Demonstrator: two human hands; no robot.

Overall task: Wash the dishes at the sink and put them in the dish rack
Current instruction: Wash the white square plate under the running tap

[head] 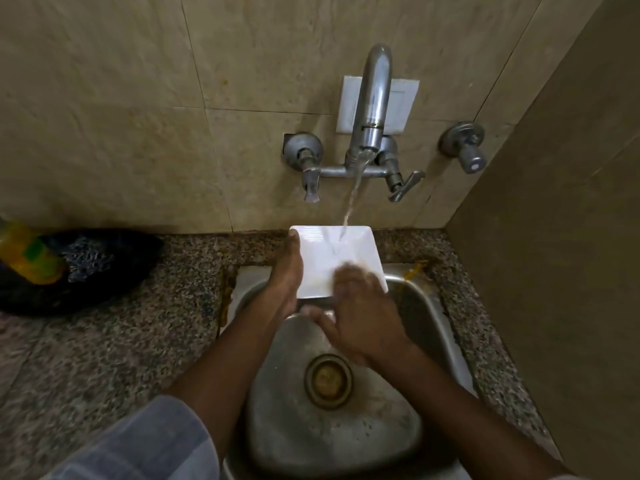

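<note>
**While water runs, one plate mid-rinse, no rack in view**

While held over the steel sink (pixel 429 327), being rinsed: a white square plate (pixel 325 258), early in the job by the look of it. Judged as washing still under way, with racking not yet done; no dish rack anywhere in view, and no other dishes visible either.

Nearest, above the sink's drain (pixel 328 380): two bare forearms reaching forward, a grey sleeve at the lower left.

Just beyond the drain, toward the sink's back rim: right hand (pixel 360 306), blurred, fingers spread flat on the plate's near right part, apparently rubbing; a faint yellowish smear beside them.

Left of that, over the sink's back left corner: left hand (pixel 289 271), closed along the plate's left edge, thumb tip at the far left corner, holding it tilted.

Farther, above the sink's back rim: stream of water (pixel 351 202) landing on the plate's far half, falling from the wall tap (pixel 372 109).

Far left of the sink, on the speckled counter (pixel 121 341): a dark mesh bag (pixel 93 265) with a yellow-green bottle (pixel 29 258).
</note>
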